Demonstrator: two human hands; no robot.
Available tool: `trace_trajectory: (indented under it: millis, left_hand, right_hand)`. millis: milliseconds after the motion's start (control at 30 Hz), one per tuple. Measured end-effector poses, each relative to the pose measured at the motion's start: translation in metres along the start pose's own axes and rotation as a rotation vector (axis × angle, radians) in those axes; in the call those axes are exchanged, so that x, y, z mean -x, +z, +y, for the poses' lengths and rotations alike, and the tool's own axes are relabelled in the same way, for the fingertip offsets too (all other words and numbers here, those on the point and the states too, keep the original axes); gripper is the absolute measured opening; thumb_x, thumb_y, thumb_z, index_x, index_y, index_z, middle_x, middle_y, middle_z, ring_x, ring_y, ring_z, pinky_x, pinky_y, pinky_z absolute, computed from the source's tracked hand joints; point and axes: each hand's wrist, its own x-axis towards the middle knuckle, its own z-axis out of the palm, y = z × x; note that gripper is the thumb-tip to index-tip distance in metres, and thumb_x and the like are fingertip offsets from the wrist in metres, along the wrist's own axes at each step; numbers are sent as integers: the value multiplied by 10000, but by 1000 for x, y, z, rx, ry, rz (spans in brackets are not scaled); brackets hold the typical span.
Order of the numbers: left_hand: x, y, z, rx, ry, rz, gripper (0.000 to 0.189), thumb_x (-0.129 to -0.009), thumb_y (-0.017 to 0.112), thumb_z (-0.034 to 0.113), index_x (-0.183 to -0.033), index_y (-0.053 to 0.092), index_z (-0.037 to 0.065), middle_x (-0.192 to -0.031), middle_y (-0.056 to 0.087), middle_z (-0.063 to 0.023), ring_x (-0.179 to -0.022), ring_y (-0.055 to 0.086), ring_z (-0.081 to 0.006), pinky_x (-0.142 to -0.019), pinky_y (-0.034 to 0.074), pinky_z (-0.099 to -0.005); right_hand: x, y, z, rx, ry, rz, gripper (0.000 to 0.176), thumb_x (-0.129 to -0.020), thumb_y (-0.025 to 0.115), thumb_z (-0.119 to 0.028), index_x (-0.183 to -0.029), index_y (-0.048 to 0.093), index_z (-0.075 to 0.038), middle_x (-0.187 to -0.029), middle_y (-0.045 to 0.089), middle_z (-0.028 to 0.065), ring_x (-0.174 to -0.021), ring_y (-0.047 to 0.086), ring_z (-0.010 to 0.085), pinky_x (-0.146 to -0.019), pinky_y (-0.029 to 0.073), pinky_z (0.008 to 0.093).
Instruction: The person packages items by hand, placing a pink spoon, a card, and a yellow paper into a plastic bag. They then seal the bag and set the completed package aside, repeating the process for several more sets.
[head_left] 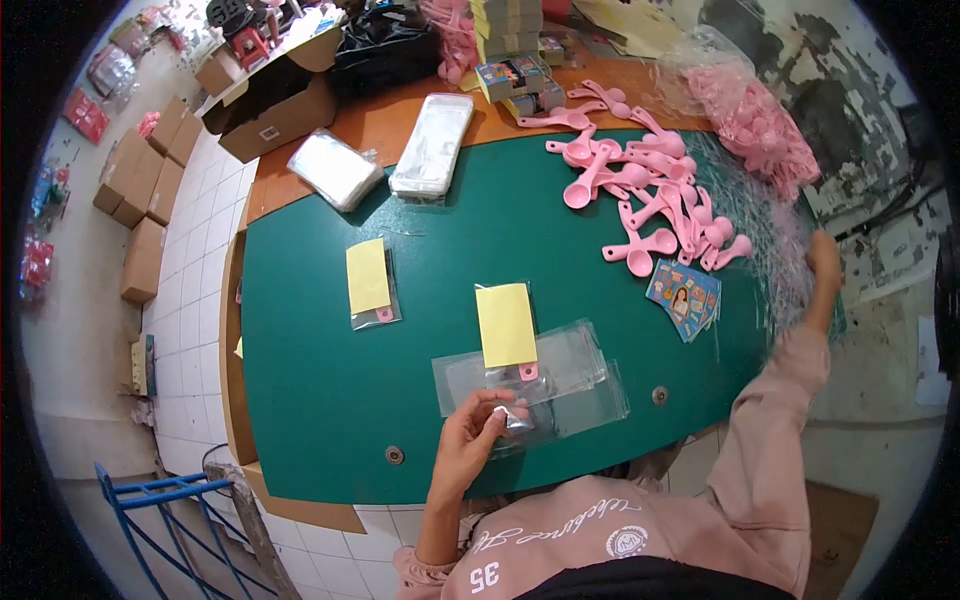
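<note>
My left hand (474,434) pinches the lower end of a clear plastic bag (518,418). A yellow card (507,325) lies in the bag's upper part, and the end of a pink spoon handle (529,372) shows just below the card. More flat clear bags (590,404) are spread beneath it. Far out at the table's right edge, my right hand (824,258) is beside crumpled clear plastic film (785,235); its fingers are hard to make out. Between the hands lie several blue printed cards (684,299) and a pile of pink measuring spoons (650,190).
Another bag with a yellow card (368,276) lies left on the green table (310,400). Behind are two stacks of clear bags (432,146) (335,170), an open cardboard box (270,110), card bundles (520,82) and a bag of pink spoons (750,115).
</note>
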Motion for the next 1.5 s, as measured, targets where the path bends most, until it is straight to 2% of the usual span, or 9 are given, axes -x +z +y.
trace_trajectory:
  millis: [100,200,300,433,600,700,800,1033,1500]
  left_hand:
    - [2,5,0,88,-44,41,185,-898,463,36,-1063,531,-14,-992,618,-106,-883,580,-123,-775,473,-243]
    - [5,12,9,124,-50,49,169,-898,459,26,-1029,549,-31,-1019,606,-121,-891,582,-136,-791,478,-255]
    - [11,12,18,97,-37,67,141,-886,501,88,-971,554,-13,-969,618,-123,-900,600,-172,-768,495,-283]
    - [21,-1,19,127,-8,-34,161,-900,463,37,-1021,539,-37,-956,614,-132,-860,598,-159,-767,485,-271]
    - [19,-4,15,137,-43,69,196,-875,523,65,-1056,521,-9,-959,614,-121,-824,610,-165,-670,500,-265]
    - [8,8,19,-586,213,68,189,-770,620,-6,-946,557,19,-874,593,-46,-807,586,-116,-618,487,-221]
    - [4,8,20,-623,190,90,123,-767,616,-15,-877,574,19,-917,585,-55,-821,574,-115,-632,492,-223]
    - [4,16,7,-414,124,218,94,-773,626,-16,-840,560,-11,-870,583,-54,-781,570,-117,-654,496,-230]
    - [4,21,-8,-83,86,389,107,-831,592,20,-914,523,17,-819,556,-5,-710,503,-33,-625,403,-153]
  right_hand:
    - [131,-74,-113,-515,-456,449,409,-675,574,0,-1074,485,2,-1019,524,176,-953,518,325,-819,413,370]
    - [250,-87,-202,-1021,-989,-163,646,-558,801,-200,-1094,464,-72,-996,457,94,-922,471,264,-809,406,337]
    - [312,-81,-252,-1183,-1133,-304,475,-649,747,-138,-1058,512,-83,-985,437,132,-886,507,280,-763,443,363]
    - [315,-77,-268,-1365,-1087,-269,151,-720,676,-59,-843,588,-51,-953,442,105,-779,529,227,-665,465,296]
    - [306,-78,-258,-1397,-1060,-418,167,-721,674,-44,-860,581,-46,-959,440,105,-811,530,217,-682,464,302]
    - [307,-79,-254,-1422,-1048,-519,143,-737,655,-24,-858,578,-32,-978,444,104,-827,540,203,-693,467,291]
    - [307,-83,-251,-1451,-918,-690,120,-761,632,-13,-864,570,-11,-1000,453,104,-836,555,168,-689,474,262]
    - [321,-80,-259,-1631,-419,-1037,67,-833,545,6,-867,496,36,-829,562,93,-721,604,118,-606,495,220]
    - [330,-79,-266,-1642,-387,-934,177,-847,488,30,-1019,449,28,-735,587,103,-615,627,151,-531,521,235]
